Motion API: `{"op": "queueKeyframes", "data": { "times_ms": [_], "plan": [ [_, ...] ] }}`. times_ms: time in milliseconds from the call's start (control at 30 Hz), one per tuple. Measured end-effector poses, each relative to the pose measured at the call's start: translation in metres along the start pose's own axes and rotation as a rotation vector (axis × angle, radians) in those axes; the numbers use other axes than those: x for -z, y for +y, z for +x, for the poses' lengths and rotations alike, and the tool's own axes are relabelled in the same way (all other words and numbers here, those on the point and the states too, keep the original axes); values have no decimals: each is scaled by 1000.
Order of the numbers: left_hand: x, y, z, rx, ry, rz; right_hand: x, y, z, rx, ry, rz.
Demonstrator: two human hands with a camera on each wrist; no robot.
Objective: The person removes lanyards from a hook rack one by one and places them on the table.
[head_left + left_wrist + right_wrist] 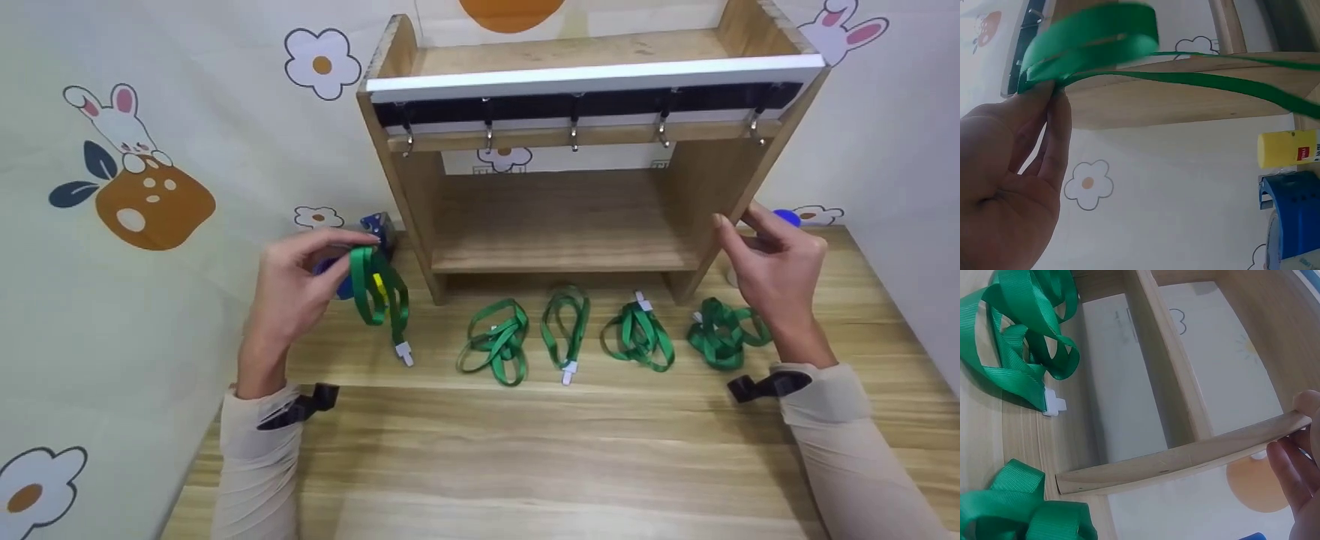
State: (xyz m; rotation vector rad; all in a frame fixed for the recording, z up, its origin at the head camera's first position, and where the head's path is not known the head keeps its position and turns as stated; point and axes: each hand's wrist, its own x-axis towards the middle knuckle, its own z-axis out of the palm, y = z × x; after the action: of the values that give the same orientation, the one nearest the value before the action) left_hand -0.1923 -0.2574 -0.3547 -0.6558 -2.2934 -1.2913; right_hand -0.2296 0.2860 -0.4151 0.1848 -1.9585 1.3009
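My left hand pinches a looped green lanyard between thumb and fingertips, left of a wooden shelf. The lanyard's white clip hangs at its lower end; in the left wrist view its band bulges above the fingers. On the other side, my right hand grips the edge of the shelf's right side panel, thumb inside and fingers outside, as the right wrist view shows too. Several metal hooks, one of them a middle hook, line the shelf's upper front, nothing hanging on them.
More green lanyards lie in a row before the shelf: one at left, one looser, one clip-up, one by my right wrist. Behind my left hand stand a blue tape dispenser and a yellow glue stick.
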Motion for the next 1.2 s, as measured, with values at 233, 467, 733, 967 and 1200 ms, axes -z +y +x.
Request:
{"op": "queueKeyframes", "data": {
  "times_ms": [233,467,733,967,1200],
  "plan": [
    [-7,-7,1,15,-12,46,1,1,0,-7,-3,2],
    [-12,-12,-3,144,-179,137,2,2,0,-29,-5,-33],
    [-25,-26,-9,294,-520,102,1,0,0,35,0,23],
    [-54,-37,-16,333,-527,347,1,1,0,-5,-9,-6],
    [-86,-42,-21,356,-350,611,2,4,0,-32,-12,-30]
  ]
}}
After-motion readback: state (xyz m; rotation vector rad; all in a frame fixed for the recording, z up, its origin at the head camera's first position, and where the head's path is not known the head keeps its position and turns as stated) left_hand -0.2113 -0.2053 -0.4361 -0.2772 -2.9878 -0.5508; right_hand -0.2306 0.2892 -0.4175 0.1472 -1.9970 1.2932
